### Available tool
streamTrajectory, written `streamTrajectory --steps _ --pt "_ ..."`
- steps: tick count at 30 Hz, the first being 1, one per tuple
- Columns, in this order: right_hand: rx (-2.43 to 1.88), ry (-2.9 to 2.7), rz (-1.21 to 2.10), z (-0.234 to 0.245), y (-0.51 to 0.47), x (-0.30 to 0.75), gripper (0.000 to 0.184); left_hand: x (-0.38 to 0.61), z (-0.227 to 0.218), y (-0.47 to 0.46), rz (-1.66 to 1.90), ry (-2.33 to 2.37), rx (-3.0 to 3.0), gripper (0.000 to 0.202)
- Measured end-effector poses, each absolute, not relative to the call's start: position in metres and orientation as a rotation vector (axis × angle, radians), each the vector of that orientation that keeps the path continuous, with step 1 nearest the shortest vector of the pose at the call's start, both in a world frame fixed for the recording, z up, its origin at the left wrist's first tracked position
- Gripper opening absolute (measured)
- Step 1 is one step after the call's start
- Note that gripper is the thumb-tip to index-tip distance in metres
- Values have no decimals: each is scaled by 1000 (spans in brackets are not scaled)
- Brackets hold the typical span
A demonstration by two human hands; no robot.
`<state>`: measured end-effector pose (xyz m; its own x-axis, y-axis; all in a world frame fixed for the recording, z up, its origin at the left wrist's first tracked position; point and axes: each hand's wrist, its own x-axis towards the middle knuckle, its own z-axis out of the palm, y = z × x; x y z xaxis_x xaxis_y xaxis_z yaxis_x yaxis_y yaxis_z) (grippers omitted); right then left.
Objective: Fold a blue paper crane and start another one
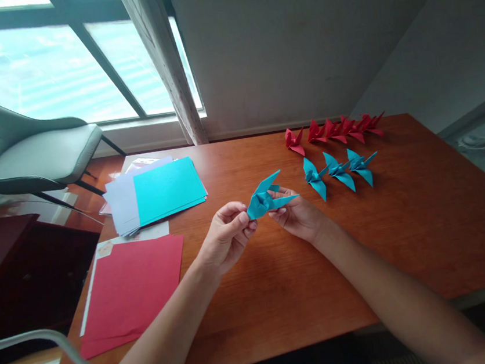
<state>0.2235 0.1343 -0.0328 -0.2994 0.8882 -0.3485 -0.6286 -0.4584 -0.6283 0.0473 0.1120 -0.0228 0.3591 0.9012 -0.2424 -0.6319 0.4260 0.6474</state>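
A blue origami crane [264, 199] is held above the middle of the table, its pointed flaps turned to the right. My left hand [229, 230] pinches its left end between thumb and fingers. On the other side my right hand [296, 214] is closed on the crane's right part, with some fingers hidden behind the paper. To the right stands a short row of three finished blue cranes [339, 171]. Behind them is a row of several red paper cranes [341, 130].
Blue paper sheets [169, 190] lie over pale lilac sheets [122, 201] at the table's left. Nearer me are red sheets [134, 290]. The wooden table [424, 202] meets the wall behind. A pale chair [42, 155] stands by the window.
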Motion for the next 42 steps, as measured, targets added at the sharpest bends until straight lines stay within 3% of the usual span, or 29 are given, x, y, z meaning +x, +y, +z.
streamTrajectory --steps 4,8,13,24,33,42 --pt "-891 -534 1766 -34 136 224 23 49 -23 116 1053 757 535 28" --pt "-1069 -689 1404 -37 138 223 26 45 -24 120 1054 939 549 33" --pt "-1189 -966 1139 -40 134 222 24 42 -24 122 1048 1052 873 43" --pt "-1116 -902 1329 -34 132 225 37 34 -25 127 1007 906 798 29" --pt "-656 -360 1913 -32 126 217 31 39 -23 123 1057 645 546 26" --pt "-828 -329 1733 -32 125 214 24 39 -29 126 1085 746 575 28"
